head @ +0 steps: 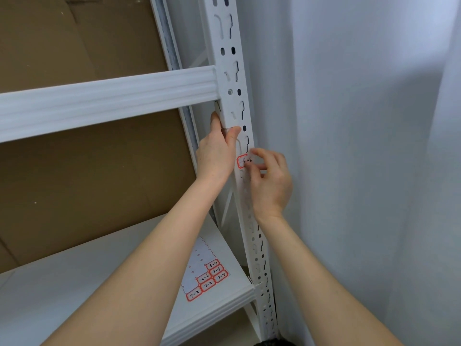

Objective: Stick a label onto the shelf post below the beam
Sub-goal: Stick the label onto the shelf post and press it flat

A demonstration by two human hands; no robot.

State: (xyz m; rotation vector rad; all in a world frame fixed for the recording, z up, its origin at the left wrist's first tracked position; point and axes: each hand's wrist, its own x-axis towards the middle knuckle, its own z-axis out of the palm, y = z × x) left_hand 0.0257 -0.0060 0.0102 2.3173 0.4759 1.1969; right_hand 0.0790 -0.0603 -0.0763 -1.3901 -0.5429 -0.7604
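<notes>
Label (241, 161): your right hand (270, 183) pinches it against the post (228, 63) below the beam (107, 96), seemingly half-stuck; left hand (215, 153) grips post. Next: press flat.

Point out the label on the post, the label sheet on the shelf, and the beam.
label (243, 161), head view, visible red-bordered left part.
label sheet (203, 269), head view, middle of the sheet.
beam (107, 101), head view, middle of front face.
</notes>
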